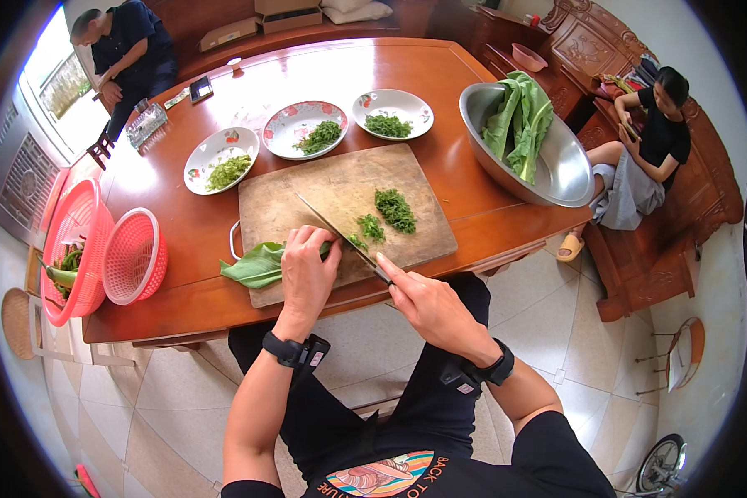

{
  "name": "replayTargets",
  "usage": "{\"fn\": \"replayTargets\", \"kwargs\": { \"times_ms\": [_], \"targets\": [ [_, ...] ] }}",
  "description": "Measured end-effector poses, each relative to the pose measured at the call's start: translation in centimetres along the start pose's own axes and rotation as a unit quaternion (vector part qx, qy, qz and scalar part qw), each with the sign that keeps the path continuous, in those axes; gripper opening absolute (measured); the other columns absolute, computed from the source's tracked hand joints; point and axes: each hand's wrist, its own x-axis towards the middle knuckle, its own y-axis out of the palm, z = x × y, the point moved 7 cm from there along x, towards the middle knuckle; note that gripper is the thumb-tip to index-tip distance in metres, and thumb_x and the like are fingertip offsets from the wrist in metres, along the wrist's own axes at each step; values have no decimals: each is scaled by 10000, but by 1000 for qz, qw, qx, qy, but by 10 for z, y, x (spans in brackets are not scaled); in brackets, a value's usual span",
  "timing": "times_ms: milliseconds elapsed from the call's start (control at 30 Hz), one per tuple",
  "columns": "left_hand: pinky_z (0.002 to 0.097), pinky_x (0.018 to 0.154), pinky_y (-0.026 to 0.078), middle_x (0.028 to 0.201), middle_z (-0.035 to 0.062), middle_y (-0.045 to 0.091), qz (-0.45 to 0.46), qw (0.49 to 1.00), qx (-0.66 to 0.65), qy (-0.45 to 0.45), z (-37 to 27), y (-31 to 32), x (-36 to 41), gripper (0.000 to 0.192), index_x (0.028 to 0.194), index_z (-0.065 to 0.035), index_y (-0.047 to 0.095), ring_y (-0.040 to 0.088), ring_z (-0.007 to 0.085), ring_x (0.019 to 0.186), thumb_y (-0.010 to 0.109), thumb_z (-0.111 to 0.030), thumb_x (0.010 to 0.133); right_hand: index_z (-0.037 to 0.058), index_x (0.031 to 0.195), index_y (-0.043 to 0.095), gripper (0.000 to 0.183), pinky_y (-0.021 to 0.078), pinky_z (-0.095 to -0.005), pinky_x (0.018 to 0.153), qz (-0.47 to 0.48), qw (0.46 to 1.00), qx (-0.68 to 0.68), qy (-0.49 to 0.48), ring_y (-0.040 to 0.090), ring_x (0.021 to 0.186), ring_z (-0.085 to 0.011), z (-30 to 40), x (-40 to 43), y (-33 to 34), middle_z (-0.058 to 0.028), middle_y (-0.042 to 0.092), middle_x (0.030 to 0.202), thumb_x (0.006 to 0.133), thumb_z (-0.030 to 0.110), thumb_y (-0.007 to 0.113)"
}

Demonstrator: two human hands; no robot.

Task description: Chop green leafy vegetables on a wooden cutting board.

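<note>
My left hand (308,261) presses a rolled green leaf (256,264) onto the wooden cutting board (286,193), its fingertips close to the blade. My right hand (420,305) grips the handle of a kitchen knife (331,225), its index finger stretched towards the blade. The blade slants up and left across the board. Right of it lie a small heap of chopped greens (371,228) and a larger, darker heap (395,210). Behind the board, chopped greens sit in a white plate (233,138), a red-patterned plate (276,127) and another white plate (373,98).
A metal basin (560,180) with large leafy greens (523,124) stands at the right. Two pink plastic baskets (106,211), (136,255) are at the left. A glass ashtray (146,126) and a phone (201,89) lie far left. Two people sit beyond the table.
</note>
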Motion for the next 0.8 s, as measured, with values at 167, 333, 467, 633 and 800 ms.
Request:
{"fn": "replayTargets", "kwargs": {
  "times_ms": [167, 333, 467, 633, 800],
  "targets": [
    [446, 833, 503, 934, 123, 661, 7, 1000, 14, 6, 0, -1, 0, 87, 883, -27, 693, 611, 347, 950, 742, -60, 819, 71, 1525, 436, 518, 529, -511, 716, 4, 1000, 7, -1, 665, 815, -441, 2, -2, -2, -245, 667, 908, 1024, 173, 520],
    [437, 823, 500, 947, 110, 663, -32, 992, 97, 79, -16, -11, -1, 92, 856, -21, 699, 611, 334, 962, 762, -63, 802, 75, 1539, 416, 533, 520, -489, 751, 15, 1000, 9, 9, 659, 845, -426, 1, -4, -2, -234, 657, 928, 1022, 148, 520],
    [432, 815, 500, 941, 108, 660, -30, 992, 97, 71, -12, -8, -2, 96, 861, -24, 706, 612, 331, 947, 768, -74, 806, 73, 1552, 399, 551, 510, -458, 795, 30, 999, 7, 23, 653, 867, -407, 2, -5, -5, -221, 648, 929, 1017, 126, 516],
    [418, 793, 499, 895, 115, 657, -13, 1000, 2, 24, 2, -4, -2, 88, 864, -24, 717, 617, 328, 906, 764, -90, 829, 74, 1543, 412, 537, 513, -462, 786, 14, 999, 35, 14, 652, 862, -414, -1, -10, -11, -228, 655, 937, 1021, 136, 519],
    [416, 783, 497, 878, 116, 659, -5, 1000, -4, 9, 2, -6, -2, 83, 874, -28, 723, 618, 326, 893, 753, -99, 843, 81, 1538, 419, 519, 509, -485, 779, -3, 997, 66, 30, 648, 881, -432, -2, -14, -19, -241, 653, 958, 1034, 154, 517]
  ]
}}
